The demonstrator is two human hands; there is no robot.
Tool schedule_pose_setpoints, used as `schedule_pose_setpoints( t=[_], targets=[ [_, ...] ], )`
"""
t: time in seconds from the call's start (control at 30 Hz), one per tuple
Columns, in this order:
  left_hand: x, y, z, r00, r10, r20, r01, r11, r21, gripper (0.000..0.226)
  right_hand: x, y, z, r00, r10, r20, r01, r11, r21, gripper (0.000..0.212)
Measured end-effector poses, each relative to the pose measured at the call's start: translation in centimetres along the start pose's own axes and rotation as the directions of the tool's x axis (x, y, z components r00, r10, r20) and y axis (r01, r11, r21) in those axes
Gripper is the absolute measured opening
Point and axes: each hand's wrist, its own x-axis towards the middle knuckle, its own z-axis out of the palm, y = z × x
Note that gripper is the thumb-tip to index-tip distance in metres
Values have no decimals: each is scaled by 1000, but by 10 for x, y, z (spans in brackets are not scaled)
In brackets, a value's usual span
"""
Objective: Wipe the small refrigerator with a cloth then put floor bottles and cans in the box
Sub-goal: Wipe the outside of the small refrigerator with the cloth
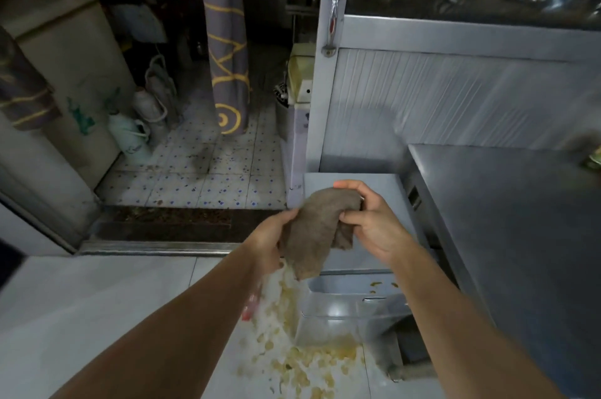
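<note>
A brown-grey cloth (317, 229) hangs between both of my hands in the middle of the view. My left hand (270, 237) grips its left edge. My right hand (367, 219) pinches its upper right part. Directly below and behind the cloth stands the small pale-blue refrigerator (351, 298), seen from above, with yellowish stains on its front. Yellowish crumbs or spill (299, 363) are scattered on the white floor at its foot. A blurred red-and-white item (250, 307) lies on the floor under my left wrist; I cannot tell what it is.
A steel counter (507, 213) runs along the right. Behind the refrigerator rises a metal cabinet with a door handle (333, 18). Past a dark door sill (175, 223), white jugs (130, 135) stand on a tiled floor by a beige appliance (71, 73). A grey-and-yellow curtain (227, 50) hangs there.
</note>
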Motion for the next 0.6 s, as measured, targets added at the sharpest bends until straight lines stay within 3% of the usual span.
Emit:
schedule_pose_setpoints(
  t=[0.07, 0.17, 0.3, 0.33, 0.47, 0.53, 0.6],
  targets=[
    [5, 7, -15, 993, 80, -84, -76, 996, 50, 21, 2, -5, 13, 996, 54, -65, -57, 997, -54, 50],
    [14, 28, -40, 944, 250, -213, -189, 944, 272, 6, 6, -2, 30, 975, 122, -187, -147, 981, -127, 43],
    [29, 66, -78, 916, 365, -167, -292, 891, 347, 6, 19, 8, 63, 932, 205, -299, -278, 933, -226, 7],
    [32, 74, -87, 913, 381, -144, -300, 868, 397, 5, 24, 10, 75, 919, 199, -340, -293, 921, -255, 6],
    [43, 103, -118, 938, 330, -108, -250, 857, 450, 22, 45, 15, 122, 862, 102, -497, -220, 958, -185, 23],
    [43, 115, -130, 956, 282, -83, -228, 891, 393, 26, 54, 19, 140, 803, 36, -595, -195, 959, -206, 26],
    [44, 125, -139, 972, 228, 57, -235, 933, 274, 31, 62, 20, 152, 727, -39, -686, -234, 925, -301, 15]
  ],
)
